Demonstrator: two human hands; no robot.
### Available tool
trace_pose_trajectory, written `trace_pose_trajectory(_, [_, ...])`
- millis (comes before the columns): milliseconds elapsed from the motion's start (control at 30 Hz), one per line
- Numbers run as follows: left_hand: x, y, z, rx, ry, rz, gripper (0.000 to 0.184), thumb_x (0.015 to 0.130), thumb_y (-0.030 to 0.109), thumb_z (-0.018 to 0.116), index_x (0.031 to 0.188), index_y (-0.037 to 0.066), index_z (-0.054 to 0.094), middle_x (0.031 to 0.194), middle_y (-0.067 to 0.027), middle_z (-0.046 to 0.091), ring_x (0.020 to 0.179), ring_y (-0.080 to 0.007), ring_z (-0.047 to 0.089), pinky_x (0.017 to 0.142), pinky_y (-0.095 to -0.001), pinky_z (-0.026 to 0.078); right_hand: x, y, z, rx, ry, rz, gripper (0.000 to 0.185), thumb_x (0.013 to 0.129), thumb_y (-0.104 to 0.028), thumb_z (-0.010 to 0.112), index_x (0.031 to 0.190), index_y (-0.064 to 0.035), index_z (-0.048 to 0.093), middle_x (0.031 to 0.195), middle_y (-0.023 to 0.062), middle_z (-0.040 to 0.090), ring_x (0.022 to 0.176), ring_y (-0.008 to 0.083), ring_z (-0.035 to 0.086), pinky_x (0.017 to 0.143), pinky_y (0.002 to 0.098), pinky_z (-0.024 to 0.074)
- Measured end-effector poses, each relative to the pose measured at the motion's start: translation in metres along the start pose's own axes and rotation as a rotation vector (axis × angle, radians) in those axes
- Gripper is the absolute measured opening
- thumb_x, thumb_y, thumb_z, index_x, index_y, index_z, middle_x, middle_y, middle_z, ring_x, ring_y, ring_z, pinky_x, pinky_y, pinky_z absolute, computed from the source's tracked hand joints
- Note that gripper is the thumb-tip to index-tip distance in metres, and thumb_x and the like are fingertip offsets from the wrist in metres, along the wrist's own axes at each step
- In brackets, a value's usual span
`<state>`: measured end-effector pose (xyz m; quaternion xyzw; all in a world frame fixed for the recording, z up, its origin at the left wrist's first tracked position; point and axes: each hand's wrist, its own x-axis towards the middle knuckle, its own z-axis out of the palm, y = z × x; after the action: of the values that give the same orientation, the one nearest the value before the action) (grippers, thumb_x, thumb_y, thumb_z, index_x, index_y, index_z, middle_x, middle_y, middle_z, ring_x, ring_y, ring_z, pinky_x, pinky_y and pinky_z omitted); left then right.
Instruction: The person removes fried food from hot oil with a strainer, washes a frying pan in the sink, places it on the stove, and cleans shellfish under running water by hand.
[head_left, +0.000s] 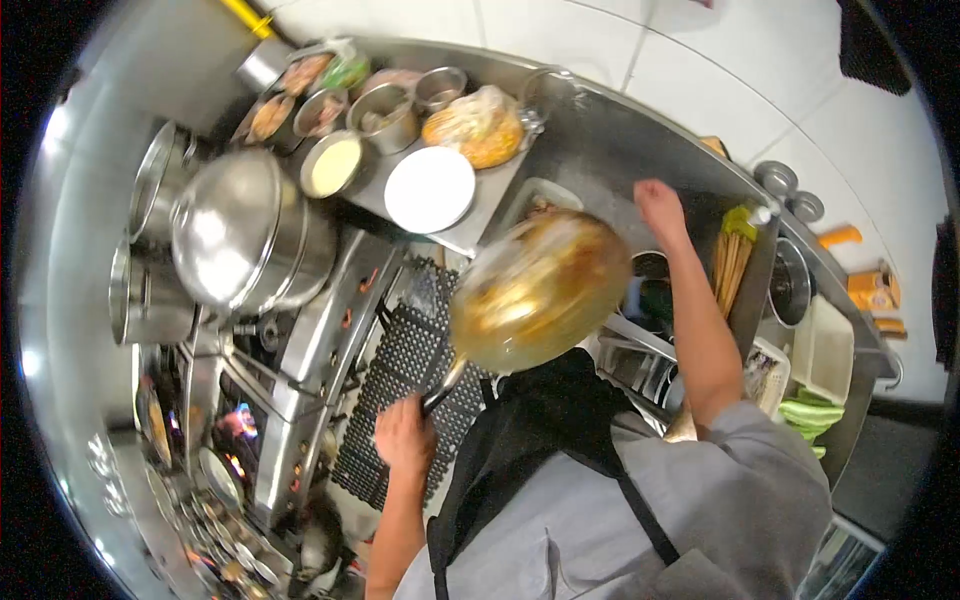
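Note:
My left hand (405, 436) is wrapped round the dark handle of a frying pan (540, 295), which is raised in front of my apron. The pan's broad golden-brown, stained surface faces me, slightly blurred; I cannot tell whether this is its inside or its underside. My right hand (661, 208) is closed above the steel counter, to the right of the pan and apart from it. Whatever its fingers hold, if anything, is hidden. Partly behind the pan's upper edge sits a rectangular container (545, 197) with some food in it.
A large lidded steel pot (240, 235) and a lit burner (240, 422) are on the left. A white plate (430, 190), a bowl of yellow liquid (332, 165) and a bag of orange food (478, 128) stand at the back. Wooden skewers (733, 262) are at right.

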<state>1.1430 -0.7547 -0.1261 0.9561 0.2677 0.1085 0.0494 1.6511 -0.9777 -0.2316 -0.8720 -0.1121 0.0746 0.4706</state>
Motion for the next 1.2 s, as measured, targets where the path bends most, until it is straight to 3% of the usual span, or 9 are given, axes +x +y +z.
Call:
trace_pose_trajectory(67, [-0.074,-0.029,-0.01,0.053,-0.018,-0.198,0.02,0.068,0.008,0.06,0.089,0.008,0.061,0.073,-0.0072,0.058,0.071,-0.0279,0.058,0.066,-0.0404,0.045,0.023,-0.066,0.035,0.504,-0.144,0.071,0.027,0.089,-0.027,0.061,0.096,-0.0023,0.066,0.075,0.003,0.063,0.066,0.0134,0.056,0.063,0.0287,0.0468])
trace_pose_trajectory(267, [-0.223,-0.043,-0.038,0.131,-0.096,-0.755,0.019,0.073,0.012,0.069,0.084,0.005,0.057,0.077,-0.0168,0.061,0.075,-0.0402,0.059,0.066,-0.0496,0.045,0.057,0.048,0.184,-0.616,-0.502,0.196,0.036,0.087,-0.04,0.059,0.096,-0.0051,0.063,0.073,0.0167,0.063,0.057,0.0258,0.062,0.051,0.0407,0.0516])
trace_pose_trajectory(367, [-0.281,-0.045,-0.03,0.204,-0.244,-1.085,0.021,0.073,0.013,0.071,0.087,0.006,0.059,0.077,-0.017,0.063,0.075,-0.0397,0.061,0.065,-0.0494,0.045,0.05,0.14,0.243,-0.277,-0.433,0.585,0.048,0.081,-0.049,0.064,0.098,-0.0048,0.062,0.08,0.0178,0.063,0.063,0.0295,0.065,0.053,0.0445,0.0528])
trace_pose_trajectory(500, [-0.298,-0.044,-0.038,0.205,-0.299,-1.281,0.025,0.073,0.018,0.074,0.089,0.005,0.06,0.077,-0.0181,0.064,0.077,-0.0404,0.062,0.066,-0.0498,0.045,0.002,0.097,0.21,0.122,-0.314,0.869,0.028,0.088,-0.018,0.052,0.114,-0.0073,0.056,0.093,0.0094,0.06,0.071,0.0215,0.062,0.064,0.0363,0.0579])
trace_pose_trajectory(667, [-0.288,-0.069,-0.036,0.124,-0.14,-1.453,0.03,0.073,0.025,0.074,0.085,0.001,0.06,0.08,-0.0216,0.065,0.077,-0.0432,0.061,0.068,-0.05,0.047,0.069,0.231,0.168,0.285,-0.494,0.481,0.011,0.088,-0.015,0.055,0.092,-0.0059,0.06,0.069,0.0066,0.054,0.059,0.0193,0.054,0.052,0.0366,0.0462])
trace_pose_trajectory(733, [-0.264,-0.099,-0.023,0.023,-0.105,-1.519,0.03,0.073,0.025,0.074,0.085,0.001,0.062,0.078,-0.0212,0.065,0.076,-0.0416,0.062,0.067,-0.0474,0.046,0.037,0.148,0.141,-0.051,-0.295,0.558,0.019,0.091,-0.019,0.049,0.095,-0.0033,0.059,0.068,0.008,0.054,0.057,0.0229,0.052,0.051,0.0383,0.0463])
trace_pose_trajectory(833, [-0.219,-0.172,0.023,-0.081,0.12,-1.442,0.035,0.073,0.032,0.072,0.082,0.0,0.061,0.069,-0.0183,0.061,0.064,-0.0344,0.059,0.064,-0.044,0.046,0.161,0.281,0.118,-1.502,-0.676,-0.586,0.027,0.083,-0.021,0.053,0.083,0.0019,0.067,0.077,0.0207,0.066,0.069,0.0354,0.064,0.061,0.0463,0.0501])
trace_pose_trajectory(1033, [-0.11,-0.317,0.086,-0.444,0.319,-1.613,0.034,0.073,0.032,0.068,0.078,-0.002,0.063,0.065,-0.0156,0.063,0.059,-0.0279,0.062,0.062,-0.0401,0.049,0.098,0.04,0.144,-0.854,-0.368,-0.372,0.034,0.082,-0.026,0.052,0.08,0.0047,0.065,0.083,0.027,0.065,0.077,0.0418,0.063,0.068,0.0491,0.047])
trace_pose_trajectory(1200, [-0.073,-0.288,0.056,-1.172,0.816,-1.644,0.017,0.08,0.012,0.064,0.074,0.005,0.051,0.053,-0.0004,0.047,0.039,-0.0107,0.044,0.036,-0.0248,0.032,-0.062,-0.182,0.214,-0.423,-0.987,-0.111,0.013,0.088,-0.015,0.056,0.095,-0.005,0.06,0.07,0.0042,0.057,0.06,0.014,0.054,0.057,0.0284,0.0468])
